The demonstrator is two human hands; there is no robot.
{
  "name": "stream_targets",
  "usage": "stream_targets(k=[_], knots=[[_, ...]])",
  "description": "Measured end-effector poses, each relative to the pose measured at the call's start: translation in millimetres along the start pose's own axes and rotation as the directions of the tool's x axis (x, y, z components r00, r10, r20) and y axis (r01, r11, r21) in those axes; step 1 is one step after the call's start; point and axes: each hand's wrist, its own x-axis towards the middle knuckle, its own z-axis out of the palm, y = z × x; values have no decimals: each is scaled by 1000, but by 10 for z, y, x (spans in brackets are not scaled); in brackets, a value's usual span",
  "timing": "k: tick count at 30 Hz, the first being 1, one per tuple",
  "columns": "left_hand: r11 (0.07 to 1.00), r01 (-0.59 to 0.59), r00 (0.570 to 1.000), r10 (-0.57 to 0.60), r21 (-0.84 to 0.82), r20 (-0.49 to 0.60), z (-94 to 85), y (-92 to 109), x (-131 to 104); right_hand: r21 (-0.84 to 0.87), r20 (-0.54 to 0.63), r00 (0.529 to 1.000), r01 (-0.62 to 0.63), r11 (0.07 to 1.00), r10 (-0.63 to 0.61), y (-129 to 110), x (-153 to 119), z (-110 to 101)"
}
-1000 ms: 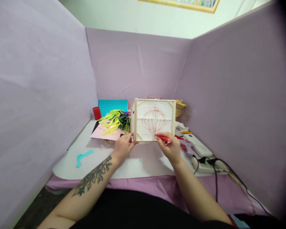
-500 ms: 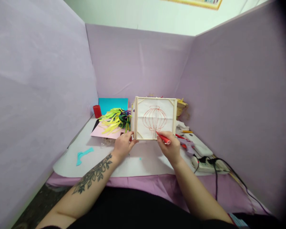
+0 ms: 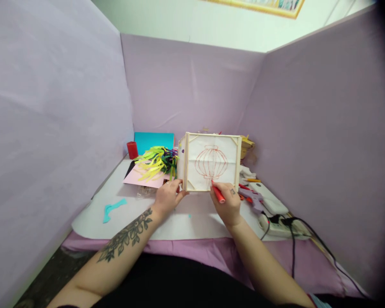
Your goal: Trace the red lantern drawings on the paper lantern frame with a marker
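Marker (image 3: 218, 193) pinched in right hand (image 3: 227, 204), tip on lantern frame (image 3: 211, 161) clasped by left hand (image 3: 167, 197).

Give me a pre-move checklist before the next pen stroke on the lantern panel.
1. Left hand steadying the lantern frame at its lower left corner: ok.
2. Right hand gripping the red marker: ok.
3. Marker tip on the paper below the red lantern drawing: ok.
4. Frame upright, panel facing the camera: ok.
5. Glue gun and power strip clear of the right wrist: ok.
6. Ink wet or dry: cannot tell.
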Motion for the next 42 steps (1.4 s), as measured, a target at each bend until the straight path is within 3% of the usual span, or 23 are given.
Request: stream_targets(k=[15,42], knots=[[999,-44,999,44,8,-14,41,-55,-20,0,11,1000,4,1000,-4,1,15,-13],[999,-34,999,34,4,7,22,-35,-22,84,87,992,-99,992,92,-40,13,-119]])
